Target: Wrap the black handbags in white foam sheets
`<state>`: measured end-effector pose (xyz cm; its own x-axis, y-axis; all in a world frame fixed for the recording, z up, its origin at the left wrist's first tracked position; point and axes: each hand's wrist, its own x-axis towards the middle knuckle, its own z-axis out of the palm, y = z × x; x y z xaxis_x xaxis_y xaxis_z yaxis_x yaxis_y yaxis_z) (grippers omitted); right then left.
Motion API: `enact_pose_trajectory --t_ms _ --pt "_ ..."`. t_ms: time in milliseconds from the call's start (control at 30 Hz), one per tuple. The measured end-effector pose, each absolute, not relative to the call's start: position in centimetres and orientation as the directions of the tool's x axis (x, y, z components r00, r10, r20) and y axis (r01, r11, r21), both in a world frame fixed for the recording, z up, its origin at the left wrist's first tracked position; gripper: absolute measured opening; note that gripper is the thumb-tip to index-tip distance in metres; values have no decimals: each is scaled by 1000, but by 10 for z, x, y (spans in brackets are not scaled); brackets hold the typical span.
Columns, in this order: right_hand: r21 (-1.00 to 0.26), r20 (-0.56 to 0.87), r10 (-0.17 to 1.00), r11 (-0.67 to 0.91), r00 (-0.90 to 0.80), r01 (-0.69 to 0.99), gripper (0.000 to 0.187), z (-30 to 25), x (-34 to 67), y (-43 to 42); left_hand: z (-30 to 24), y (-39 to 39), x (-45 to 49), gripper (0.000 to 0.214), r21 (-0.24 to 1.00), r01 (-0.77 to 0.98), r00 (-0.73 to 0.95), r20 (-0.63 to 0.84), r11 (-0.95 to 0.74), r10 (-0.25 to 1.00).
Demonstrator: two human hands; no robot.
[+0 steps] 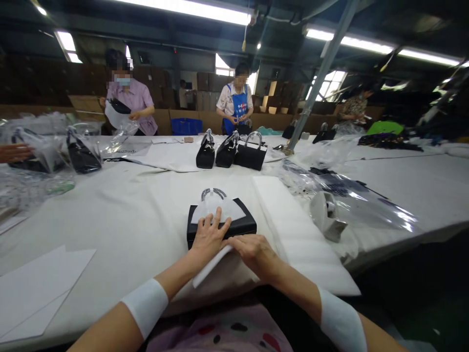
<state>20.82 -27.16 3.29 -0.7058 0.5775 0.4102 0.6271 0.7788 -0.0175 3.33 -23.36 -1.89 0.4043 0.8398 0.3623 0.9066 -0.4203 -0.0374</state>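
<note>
In front of me on the table lies a black handbag [240,222], its looped handles [213,192] pointing away from me. A thin white wrapping sheet [234,208] is spread over its upper part around the handle base. My left hand [210,234] lies on the bag and the sheet's lower edge, fingers spread. At the bag's near edge my right hand [254,252] is closed, its fingers pinching a white sheet [212,266] that hangs toward me. The fingertips of my right hand are partly hidden.
A stack of white foam sheets [293,230] lies to the right, beside a tape dispenser [327,215] and clear plastic bags [370,195]. White cards [40,288] lie at left. Several black handbags [250,155] stand farther back. Co-workers [137,98] stand across the table; another person's hand [14,152] reaches in from the left.
</note>
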Motion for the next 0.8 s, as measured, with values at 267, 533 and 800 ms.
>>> enact_pose_trajectory --t_ms 267,533,800 --pt "107 398 595 726 -698 680 14 49 205 -197 -8 -212 10 32 63 876 422 383 -479 822" --pt "42 388 591 755 -707 654 23 28 209 -156 -3 -205 -6 29 153 794 500 387 -588 775" --pt "-143 310 702 702 -642 698 25 14 213 -139 39 -196 -37 36 650 651 487 39 -392 872"
